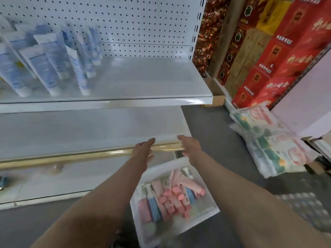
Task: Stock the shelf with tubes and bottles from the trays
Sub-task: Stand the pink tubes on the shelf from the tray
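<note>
A white tray (211,211) sits on the floor below me, holding several pink tubes (176,199) and pump bottles (150,203) in pink and blue. Both my arms reach forward over it. My left hand (144,149) and my right hand (190,147) hover with straight fingers, palms facing each other, above the tray's far edge and in front of the lower shelf (80,133). Neither hand holds anything. The upper shelf (143,81) carries several white and blue tubes (44,67) standing cap down at its left; its right half is bare.
A perforated white back panel (134,24) rises behind the upper shelf. Red and gold cartons (268,51) are stacked to the right. Printed sacks (265,140) lie on the grey floor at the right. A gold price rail (71,156) runs along the lower shelf's front.
</note>
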